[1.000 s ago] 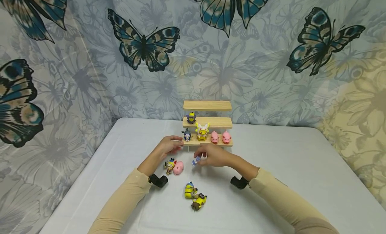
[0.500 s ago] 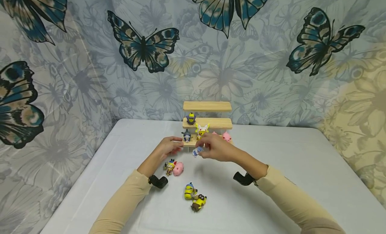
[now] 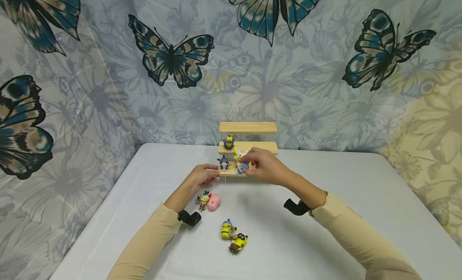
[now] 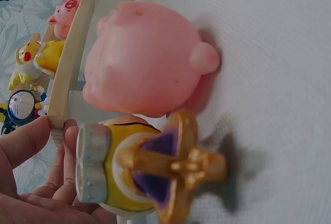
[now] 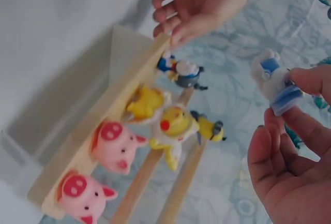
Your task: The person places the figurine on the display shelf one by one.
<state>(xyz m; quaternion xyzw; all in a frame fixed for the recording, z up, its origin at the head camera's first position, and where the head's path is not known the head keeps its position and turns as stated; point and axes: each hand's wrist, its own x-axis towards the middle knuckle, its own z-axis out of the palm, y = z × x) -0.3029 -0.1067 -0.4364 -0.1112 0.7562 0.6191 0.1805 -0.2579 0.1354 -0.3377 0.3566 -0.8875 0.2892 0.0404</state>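
Observation:
My left hand (image 3: 202, 176) pinches the left end of the bottom plank of a tiered wooden display shelf (image 3: 248, 128) between thumb and fingers. In my right hand (image 3: 268, 166) a small blue-and-white figurine (image 5: 278, 85) is pinched between thumb and forefinger. It is held in front of the bottom tier, overlapping a yellow figurine in a white hood (image 5: 173, 123) in the head view. To its left on that tier stands a grey-capped figurine (image 3: 223, 163). Two pink pig figurines (image 5: 113, 145) on the tier's right are mostly hidden behind my right hand in the head view.
A purple-and-yellow figurine (image 3: 228, 142) stands on the middle tier. On the white table (image 3: 343, 216), a pink pig (image 3: 213, 202) lies beside a yellow figurine with gold parts (image 3: 203, 201). Nearer lie two yellow goggled figurines (image 3: 238, 243). A butterfly-print cloth (image 3: 274, 87) hangs behind.
My right hand has risen forward from the table with the blue-and-white figurine and now reaches the bottom tier, covering the pigs. My left hand has stayed at the shelf's end.

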